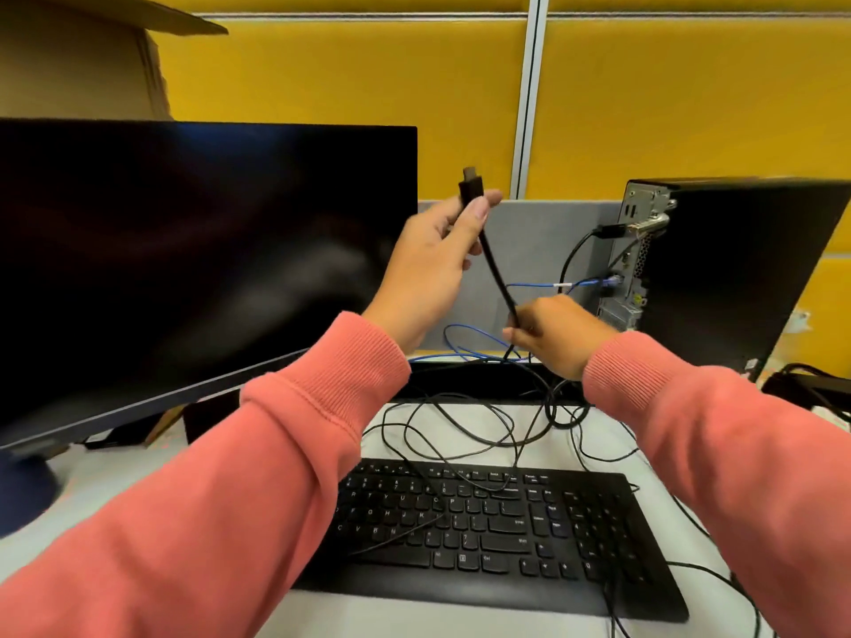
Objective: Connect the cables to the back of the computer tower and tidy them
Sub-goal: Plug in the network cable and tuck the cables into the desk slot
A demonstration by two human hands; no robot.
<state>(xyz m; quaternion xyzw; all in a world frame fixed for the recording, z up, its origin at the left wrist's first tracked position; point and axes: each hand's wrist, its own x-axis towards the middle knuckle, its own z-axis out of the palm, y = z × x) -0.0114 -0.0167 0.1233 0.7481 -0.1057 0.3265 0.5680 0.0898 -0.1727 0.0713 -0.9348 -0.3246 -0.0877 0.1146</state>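
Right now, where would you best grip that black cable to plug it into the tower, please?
Grip the rigid plug body just behind its tip, where the left hand already pinches it, not the limp cable lower down. The ports on the tower face left, so come in from the left, tip pointing right.

Head-worn camera looks forward and down, close over desk.

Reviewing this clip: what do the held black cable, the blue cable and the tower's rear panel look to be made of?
Black cable: matte rubbery or plastic jacket, moulded plug; it bends between both hands. Blue cable: thin glossy plastic sheath, clear-looking plug, probably plastic. Tower rear panel: bare silvery metal, likely steel, shiny and perforated.
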